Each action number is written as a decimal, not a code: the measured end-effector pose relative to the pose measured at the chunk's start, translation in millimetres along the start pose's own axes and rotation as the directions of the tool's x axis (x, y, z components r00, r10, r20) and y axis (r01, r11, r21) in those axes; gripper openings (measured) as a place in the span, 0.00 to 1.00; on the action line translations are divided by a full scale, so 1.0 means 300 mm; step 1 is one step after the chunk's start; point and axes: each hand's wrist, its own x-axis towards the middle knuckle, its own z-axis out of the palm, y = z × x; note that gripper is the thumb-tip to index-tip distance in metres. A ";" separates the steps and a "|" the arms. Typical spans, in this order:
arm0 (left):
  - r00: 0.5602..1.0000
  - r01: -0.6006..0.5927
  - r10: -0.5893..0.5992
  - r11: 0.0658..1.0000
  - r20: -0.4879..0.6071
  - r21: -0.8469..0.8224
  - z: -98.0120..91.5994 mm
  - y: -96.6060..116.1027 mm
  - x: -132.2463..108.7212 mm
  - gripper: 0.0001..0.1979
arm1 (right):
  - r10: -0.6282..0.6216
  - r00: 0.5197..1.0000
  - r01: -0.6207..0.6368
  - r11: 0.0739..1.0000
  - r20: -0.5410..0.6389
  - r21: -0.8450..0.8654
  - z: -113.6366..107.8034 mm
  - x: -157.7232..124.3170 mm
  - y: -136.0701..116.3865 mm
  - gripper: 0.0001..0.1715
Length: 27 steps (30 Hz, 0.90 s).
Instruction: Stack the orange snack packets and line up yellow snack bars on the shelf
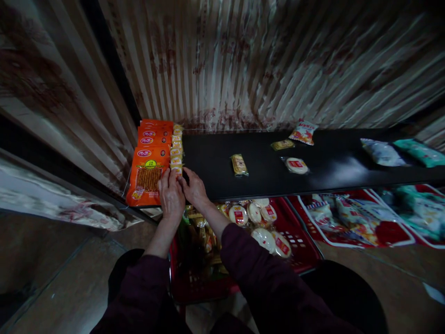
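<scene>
My left hand and my right hand meet at the near end of a row of small yellow wrapped snack packets on the black shelf. Their curled fingers press on the frontmost packet from both sides, partly hiding it. The left fingers also overlap the right edge of an orange snack bag. Similar orange bags stand behind that bag in an overlapping row, beside the yellow packets.
Spread along the black shelf are a yellow packet, another yellow packet, a round wrapped cracker, a red-and-white bag, and pale and green bags. Red baskets of snacks sit below. A striped curtain hangs behind.
</scene>
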 end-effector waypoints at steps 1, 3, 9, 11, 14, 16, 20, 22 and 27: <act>1.000 0.004 -0.004 1.000 -0.003 -0.007 -0.002 0.003 0.000 0.19 | 0.002 1.000 -0.002 1.000 -0.002 0.007 -0.002 -0.002 -0.001 0.23; 1.000 0.006 -0.006 1.000 -0.008 -0.023 -0.006 0.011 -0.001 0.18 | 0.013 1.000 -0.013 1.000 -0.016 0.025 -0.004 -0.007 -0.001 0.23; 0.997 -0.069 0.069 0.998 -0.025 -0.010 -0.011 0.039 -0.015 0.17 | 0.009 0.998 -0.002 0.994 -0.065 0.107 -0.019 -0.036 0.019 0.21; 0.993 -0.117 0.117 0.993 -0.017 0.010 -0.006 0.047 -0.031 0.16 | 0.002 0.997 0.009 0.991 -0.082 0.132 -0.034 -0.052 0.026 0.20; 0.981 -0.192 0.192 0.981 0.003 -0.022 0.000 0.062 -0.069 0.16 | -0.026 0.993 0.043 0.988 -0.113 0.147 -0.070 -0.088 0.029 0.18; 0.967 -0.251 0.254 0.964 0.026 -0.085 -0.002 0.078 -0.102 0.15 | -0.061 0.990 0.081 0.984 -0.124 0.160 -0.101 -0.126 0.027 0.18; 0.953 -0.271 0.295 0.932 0.068 -0.239 -0.009 0.116 -0.191 0.15 | -0.069 0.990 0.093 0.977 -0.125 0.194 -0.154 -0.235 0.040 0.19; 0.949 -0.233 0.286 0.920 0.134 -0.315 -0.005 0.128 -0.246 0.16 | -0.031 0.992 0.054 0.982 -0.125 0.181 -0.166 -0.297 0.065 0.20; 0.924 0.001 0.133 0.937 0.359 -0.349 0.040 0.121 -0.372 0.16 | 0.121 0.992 -0.113 0.983 -0.047 0.142 -0.148 -0.412 0.176 0.20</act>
